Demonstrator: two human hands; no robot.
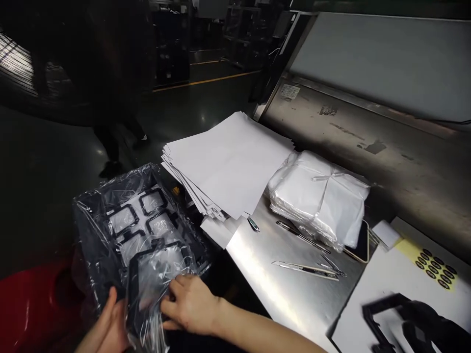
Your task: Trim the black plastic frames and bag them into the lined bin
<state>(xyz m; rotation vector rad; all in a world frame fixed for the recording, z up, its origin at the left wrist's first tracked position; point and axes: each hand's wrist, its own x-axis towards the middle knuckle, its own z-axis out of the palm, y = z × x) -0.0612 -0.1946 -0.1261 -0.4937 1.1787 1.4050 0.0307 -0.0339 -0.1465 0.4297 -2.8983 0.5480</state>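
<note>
Low in the view, a black plastic frame (133,279) lies inside a clear plastic bag (156,274) between my two hands. My right hand (191,304) has its fingers curled onto the bag's right side and grips it. At the left edge, my left hand (112,321) holds the bagged frame with the thumb raised; its other fingers are partly hidden. Just beyond stands a bin lined with dark plastic (91,215). Several more black frames (123,219) lie in it on a white sheet, under clear film.
Right of the bin are a stack of white sheets (228,157) and a tied bundle of clear bags (320,191). Tweezers (305,268), a phone (360,245) and yellow-backed oval stickers (436,267) lie on the metal table (265,274). A person (110,132) stands at left.
</note>
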